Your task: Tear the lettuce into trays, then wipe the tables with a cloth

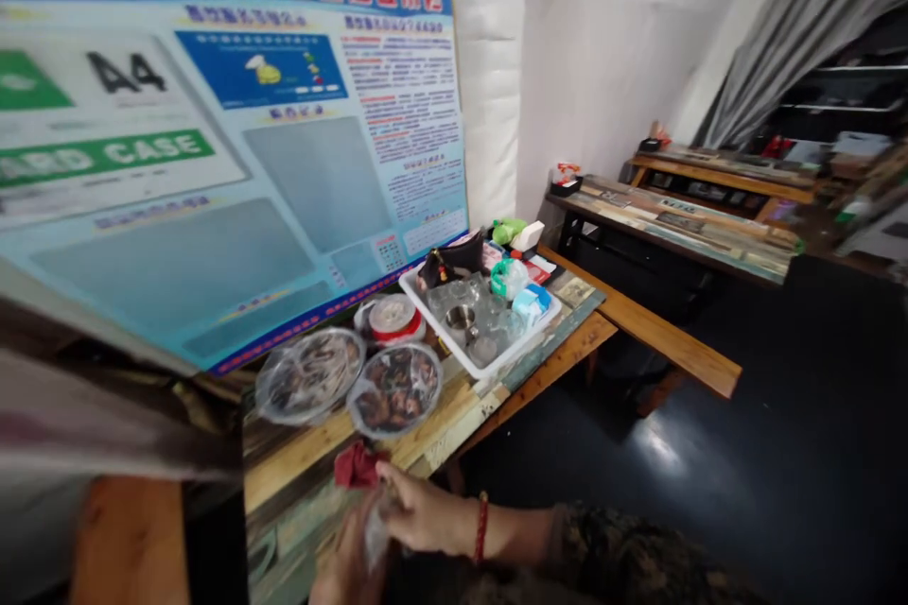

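Note:
My right hand [429, 512], with a red beaded bracelet at the wrist, is closed at the near edge of the table. My left hand [341, 560] is beside it, blurred, with its fingers curled. Between the two hands is a clear, shiny thing [375, 534], like glass or thin plastic; blur hides its exact kind. A crumpled red cloth [357, 465] shows just past my right fingertips; whether it is held or lies on the table I cannot tell. Beyond it are two round, divided trays of food, a left one [310, 373] and a right one [395, 389], under clear covering.
A white tray [483, 371] with glasses, a metal cup [461, 321] and packets stands farther along the patchwork table [432, 444]. Behind the food trays is a round red-and-white container [395, 317]. A large notice board [319, 180] leans behind. A wooden bench [653, 331] and more tables lie right.

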Demonstrator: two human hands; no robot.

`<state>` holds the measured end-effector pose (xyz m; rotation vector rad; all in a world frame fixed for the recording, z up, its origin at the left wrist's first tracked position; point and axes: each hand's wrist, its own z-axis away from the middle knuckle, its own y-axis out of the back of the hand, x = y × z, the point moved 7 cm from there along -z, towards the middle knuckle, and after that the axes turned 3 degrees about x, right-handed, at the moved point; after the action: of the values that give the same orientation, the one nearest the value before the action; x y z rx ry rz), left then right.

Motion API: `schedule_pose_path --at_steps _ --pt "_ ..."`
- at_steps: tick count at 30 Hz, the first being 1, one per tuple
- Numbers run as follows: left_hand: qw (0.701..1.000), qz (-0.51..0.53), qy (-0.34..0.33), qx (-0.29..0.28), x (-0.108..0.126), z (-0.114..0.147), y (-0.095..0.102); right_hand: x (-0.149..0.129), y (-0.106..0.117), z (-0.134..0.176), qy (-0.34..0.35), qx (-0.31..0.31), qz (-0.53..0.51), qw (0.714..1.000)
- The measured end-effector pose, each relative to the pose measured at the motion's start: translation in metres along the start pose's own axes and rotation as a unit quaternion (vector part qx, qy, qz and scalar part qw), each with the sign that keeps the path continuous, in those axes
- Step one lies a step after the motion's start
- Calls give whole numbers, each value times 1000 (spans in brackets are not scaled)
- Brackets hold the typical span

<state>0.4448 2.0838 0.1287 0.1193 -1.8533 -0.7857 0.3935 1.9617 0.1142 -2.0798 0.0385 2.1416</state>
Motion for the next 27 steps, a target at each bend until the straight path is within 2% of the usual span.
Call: schedule_pose_path --at_steps 3,4,6,8,11,13,15,18,20,22,24,27 --pt "988 40 119 90 -10 35 34 -15 -7 35 37 -23 30 999" --pt "980 69 151 111 -12 46 40 -21 -6 46 62 -16 36 997" --pt "963 148 189 122 -10 67 36 -35 2 71 125 31 72 989" --pt "945 223 214 107 1 85 15 -46 8 98 178 58 135 973" --pt "923 322 201 71 34 106 -30 -51 0 137 232 2 221 947" --pt "900 375 216 50 55 116 -56 -44 0 158 225 -23 266 937" --pt "878 409 249 5 75 123 -79 -39 13 172 212 -6 307 928" --pt "842 446 294 -79 108 132 -112 -42 48 194 222 46 363 904" --pt "820 463 303 -143 134 139 -144 -48 84 214 227 94 393 886" --pt "807 463 301 -210 161 144 -193 -53 131 241 227 149 415 868" --pt "798 440 299 -283 191 151 -261 -52 190 276 219 199 434 851" --pt "779 400 276 -397 250 176 -375 -45 298 350 164 309 443 826"
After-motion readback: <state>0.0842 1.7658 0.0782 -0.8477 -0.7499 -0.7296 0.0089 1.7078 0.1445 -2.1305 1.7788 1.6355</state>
